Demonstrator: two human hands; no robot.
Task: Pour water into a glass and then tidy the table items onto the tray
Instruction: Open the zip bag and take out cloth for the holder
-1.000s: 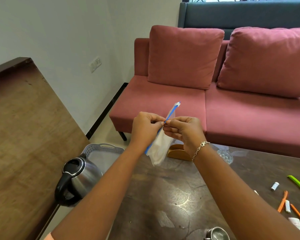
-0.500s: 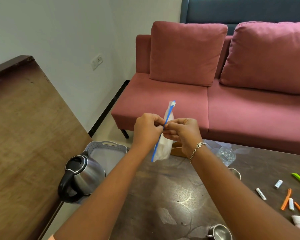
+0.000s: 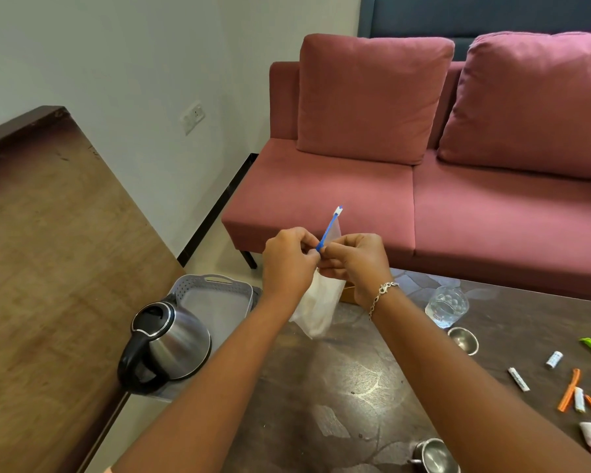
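- Head view: your left hand [image 3: 289, 259] and right hand [image 3: 355, 259] meet fingertip to fingertip. Both pinch the blue zip strip [image 3: 328, 230] of a clear zip bag [image 3: 321, 302].
- The bag hangs below your hands, over the dark table [image 3: 338, 397].
- At 4 o'clock from your hands, the water glass [image 3: 447, 306] stands on the table.
- Farther out that way lie a sachet [image 3: 518, 379] and orange clips [image 3: 568, 390].
- At 8 o'clock, the steel kettle [image 3: 169, 343] sits before the grey tray [image 3: 215, 285].

Cup [image 3: 432, 456]: cut off by bottom edge, 5 o'clock.
Tray [image 3: 215, 285]: 7 o'clock corner behind kettle [image 3: 171, 343].
Sachet [image 3: 518, 379]: print too small to read.
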